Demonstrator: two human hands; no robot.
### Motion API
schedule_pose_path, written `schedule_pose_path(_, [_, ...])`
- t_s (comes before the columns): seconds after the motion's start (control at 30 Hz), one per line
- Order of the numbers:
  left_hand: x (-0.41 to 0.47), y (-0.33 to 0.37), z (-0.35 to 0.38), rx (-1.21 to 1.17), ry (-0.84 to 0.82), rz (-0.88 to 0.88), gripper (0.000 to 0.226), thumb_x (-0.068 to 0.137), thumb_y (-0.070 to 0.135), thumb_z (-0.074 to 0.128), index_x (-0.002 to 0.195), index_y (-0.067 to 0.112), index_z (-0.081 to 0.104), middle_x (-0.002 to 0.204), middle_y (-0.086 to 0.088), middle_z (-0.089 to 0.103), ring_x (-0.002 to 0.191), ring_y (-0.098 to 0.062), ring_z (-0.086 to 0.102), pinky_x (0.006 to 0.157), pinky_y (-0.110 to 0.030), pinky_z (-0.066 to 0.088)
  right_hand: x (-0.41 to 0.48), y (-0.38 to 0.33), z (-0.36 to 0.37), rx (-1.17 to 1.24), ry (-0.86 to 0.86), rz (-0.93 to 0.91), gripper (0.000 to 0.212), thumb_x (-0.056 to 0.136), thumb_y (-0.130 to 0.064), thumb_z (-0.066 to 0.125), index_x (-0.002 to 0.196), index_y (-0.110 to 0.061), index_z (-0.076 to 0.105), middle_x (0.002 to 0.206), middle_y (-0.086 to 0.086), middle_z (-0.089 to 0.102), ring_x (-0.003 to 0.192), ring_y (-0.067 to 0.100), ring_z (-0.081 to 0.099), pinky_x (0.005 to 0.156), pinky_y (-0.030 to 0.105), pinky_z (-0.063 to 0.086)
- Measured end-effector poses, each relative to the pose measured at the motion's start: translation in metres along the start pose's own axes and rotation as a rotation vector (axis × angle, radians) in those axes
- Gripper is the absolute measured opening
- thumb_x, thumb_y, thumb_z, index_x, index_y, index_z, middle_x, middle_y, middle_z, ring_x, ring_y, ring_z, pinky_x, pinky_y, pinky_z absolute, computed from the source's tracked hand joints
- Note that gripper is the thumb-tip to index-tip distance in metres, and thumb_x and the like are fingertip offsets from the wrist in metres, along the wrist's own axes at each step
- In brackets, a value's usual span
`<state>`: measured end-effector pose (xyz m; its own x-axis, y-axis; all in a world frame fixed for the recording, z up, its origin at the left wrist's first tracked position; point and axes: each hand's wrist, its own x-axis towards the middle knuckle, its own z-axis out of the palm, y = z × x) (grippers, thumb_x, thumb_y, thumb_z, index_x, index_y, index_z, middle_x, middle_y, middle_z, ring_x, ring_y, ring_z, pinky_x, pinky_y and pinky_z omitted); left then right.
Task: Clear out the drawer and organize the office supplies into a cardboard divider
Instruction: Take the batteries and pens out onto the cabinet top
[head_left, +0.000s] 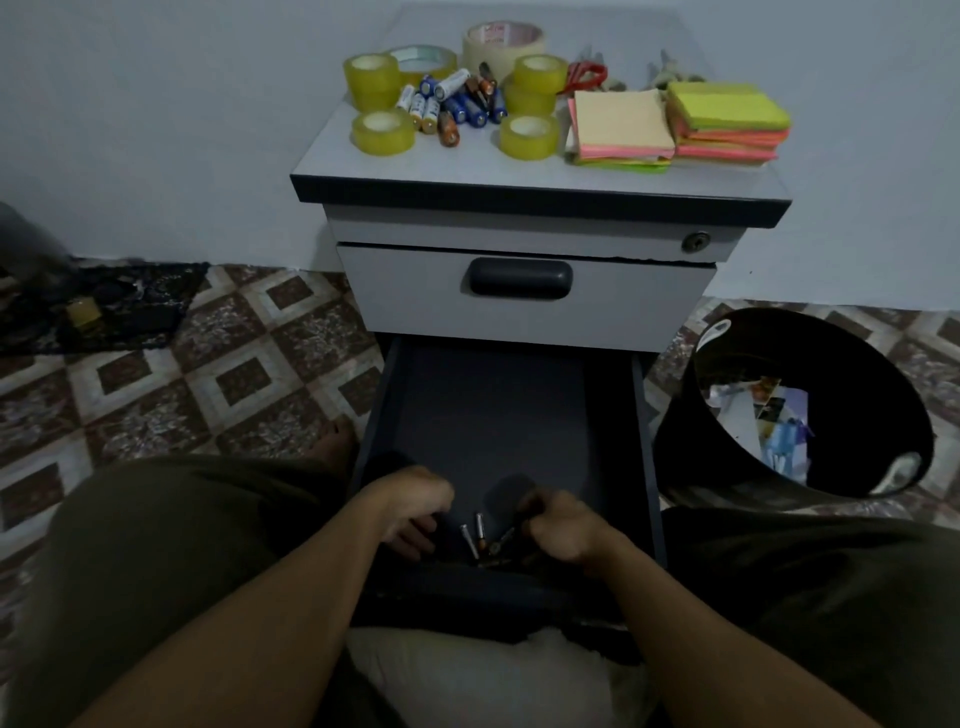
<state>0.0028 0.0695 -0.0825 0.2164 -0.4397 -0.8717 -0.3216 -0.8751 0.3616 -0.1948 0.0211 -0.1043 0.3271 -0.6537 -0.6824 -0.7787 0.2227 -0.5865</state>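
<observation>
Both of my hands are down in the near end of the open lower drawer (498, 415), gathering the last loose batteries (475, 538) lying against its front wall. My left hand (413, 512) is curled, fingers bent under toward the batteries; I cannot tell whether it grips anything. My right hand (558, 525) is closed into a loose fist, apparently around something dark, though the shadow hides what. The rest of the drawer floor looks bare. Battery pile (452, 106), tape rolls (379, 132) and sticky-note stacks (621, 127) already sit on the cabinet top (332, 161). No cardboard divider in view. To do this well: sweep the cells together with one hand, pinch them as a bundle, check the dark front corners before lifting.
</observation>
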Motion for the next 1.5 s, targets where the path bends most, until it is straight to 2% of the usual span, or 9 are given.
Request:
schedule_pose_path(0.17, [0.001,-0.003,0.001,0.157,0.047,0.013,0.026,0.091,0.023,0.049,0.111,0.009,0.056,0.102,-0.011,0.063,0.081,-0.027,0.069,0.067,-0.032,0.055,0.006,0.001,0.002,-0.010,0.015,-0.018,0.035,0.089,-0.001,0.052,0.119,-0.013,0.064,0.113,0.010,0.067,0.087,0.023,0.070,0.064,0.026,0.061])
schedule_pose_path(0.3, [0.004,-0.001,0.006,-0.056,-0.022,0.023,0.030,0.092,0.019,0.051,0.120,0.009,0.052,0.106,-0.012,0.063,0.084,-0.031,0.068,0.074,-0.038,0.056,0.010,0.004,0.005,0.067,0.018,-0.016,0.035,0.088,0.002,0.049,0.117,-0.013,0.061,0.100,0.011,0.068,0.077,0.026,0.071,0.067,0.040,0.063])
schedule_pose_path(0.47, [0.009,0.001,0.001,-0.190,0.046,0.025,0.029,0.091,0.022,0.051,0.115,0.008,0.056,0.105,-0.012,0.063,0.091,-0.031,0.068,0.079,-0.042,0.058,0.012,0.004,0.000,0.162,0.086,0.009,0.025,0.091,-0.004,0.049,0.109,-0.019,0.059,0.093,0.013,0.066,0.066,0.024,0.066,0.047,0.029,0.054])
schedule_pose_path(0.6, [0.003,0.000,0.002,0.104,0.010,-0.032,0.028,0.090,0.028,0.050,0.108,0.010,0.061,0.095,-0.009,0.065,0.086,-0.030,0.072,0.076,-0.034,0.053,0.015,0.007,0.002,-0.013,0.042,0.009,0.022,0.081,-0.013,0.056,0.098,-0.019,0.068,0.098,0.006,0.070,0.086,0.023,0.071,0.074,0.030,0.060])
schedule_pose_path(0.8, [0.007,0.002,0.012,-0.197,-0.061,0.051,0.010,0.092,0.014,0.048,0.094,0.009,0.056,0.081,-0.008,0.058,0.077,-0.031,0.068,0.083,-0.041,0.052,0.014,0.005,0.010,0.138,0.069,-0.035,0.023,0.082,-0.001,0.057,0.089,-0.022,0.065,0.088,0.012,0.073,0.077,0.029,0.074,0.073,0.042,0.062])
schedule_pose_path(1.03, [0.015,-0.003,0.012,0.036,0.090,0.203,0.008,0.081,0.015,0.073,0.081,0.011,0.066,0.083,-0.007,0.070,0.069,-0.020,0.070,0.057,-0.026,0.054,0.018,0.008,0.000,-0.099,0.061,-0.206,0.048,0.077,-0.005,0.078,0.120,-0.013,0.061,0.098,-0.007,0.061,0.084,0.004,0.058,0.066,0.000,0.039])
schedule_pose_path(1.17, [0.018,-0.005,0.019,0.180,0.143,0.210,0.032,0.071,0.033,0.087,0.065,0.013,0.062,0.072,-0.002,0.068,0.068,-0.017,0.067,0.058,-0.022,0.050,0.020,0.006,0.003,-0.222,0.087,-0.225,0.063,0.066,-0.027,0.089,0.122,-0.021,0.060,0.109,-0.004,0.066,0.096,0.010,0.061,0.075,0.007,0.038])
schedule_pose_path(1.3, [0.018,-0.001,0.026,0.209,0.204,0.228,0.033,0.072,0.028,0.088,0.065,0.015,0.059,0.067,-0.001,0.065,0.059,-0.014,0.064,0.053,-0.021,0.051,0.027,0.005,0.011,-0.209,0.123,-0.225,0.052,0.067,-0.021,0.088,0.112,-0.018,0.061,0.101,-0.001,0.067,0.087,0.012,0.062,0.060,0.003,0.041])
schedule_pose_path(1.5, [0.019,0.003,0.023,0.076,0.291,0.273,0.023,0.077,0.018,0.082,0.071,0.011,0.061,0.069,-0.008,0.071,0.059,-0.022,0.071,0.052,-0.030,0.057,0.036,0.011,0.002,-0.084,0.306,-0.156,0.043,0.078,-0.024,0.080,0.117,-0.018,0.063,0.114,0.006,0.067,0.098,0.018,0.065,0.089,0.029,0.055])
